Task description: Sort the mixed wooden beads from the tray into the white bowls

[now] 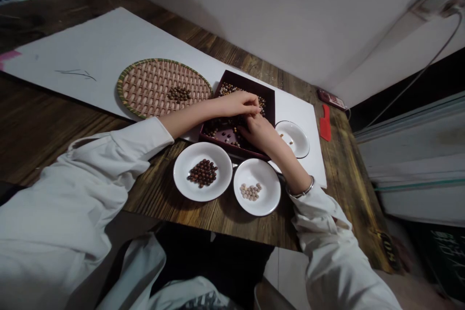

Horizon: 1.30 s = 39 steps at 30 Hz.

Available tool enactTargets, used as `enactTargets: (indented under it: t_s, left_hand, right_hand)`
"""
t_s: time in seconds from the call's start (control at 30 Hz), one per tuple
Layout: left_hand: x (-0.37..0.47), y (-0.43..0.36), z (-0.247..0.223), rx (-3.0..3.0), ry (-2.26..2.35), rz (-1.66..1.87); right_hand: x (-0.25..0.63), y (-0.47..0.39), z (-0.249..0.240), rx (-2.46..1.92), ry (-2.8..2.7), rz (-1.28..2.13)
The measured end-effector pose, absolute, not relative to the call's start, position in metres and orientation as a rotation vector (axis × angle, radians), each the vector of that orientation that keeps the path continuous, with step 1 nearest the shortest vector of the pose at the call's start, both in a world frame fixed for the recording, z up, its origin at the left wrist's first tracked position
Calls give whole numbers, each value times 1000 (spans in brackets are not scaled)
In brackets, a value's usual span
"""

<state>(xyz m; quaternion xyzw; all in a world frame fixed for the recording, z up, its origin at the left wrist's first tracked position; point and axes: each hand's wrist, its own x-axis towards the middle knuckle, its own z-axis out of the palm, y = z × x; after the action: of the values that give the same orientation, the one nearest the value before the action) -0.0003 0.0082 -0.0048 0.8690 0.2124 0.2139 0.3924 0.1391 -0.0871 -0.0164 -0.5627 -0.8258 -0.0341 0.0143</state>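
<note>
Many beads (230,88) in the box (251,85) lie just beyond the left hand (240,102), right hand (259,130) farther, both grasps unclear.

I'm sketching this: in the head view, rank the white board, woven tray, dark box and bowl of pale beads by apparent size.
Largest: white board
Next: woven tray and dark box, too alike to rank
Smallest: bowl of pale beads

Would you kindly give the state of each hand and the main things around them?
Box: open, scattered with beads
Left hand: fingers bent above box; grasp unclear
Right hand: over box; grasp unclear
Woven tray: partly covered with brown beads
Left bowl: holding dark beads
Middle bowl: holding pale beads
Right bowl: holding few beads
Red tool: lying flat
</note>
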Motion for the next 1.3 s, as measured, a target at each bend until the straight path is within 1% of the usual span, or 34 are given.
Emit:
enactTargets:
  t_s: [0.4,0.6,1.3]
  left_hand:
    - [-3,5,-1,2239,553,573]
    - [-4,5,-1,2287,561,613]
    - [-3,1,2,2384,608,581]
  right_hand:
    - [138,-84,-15,-1692,-2577,-85]
    - [137,-85,-13,-1746,-2563,-79]
    - [137,-84,-15,-1804,-2500,-120]
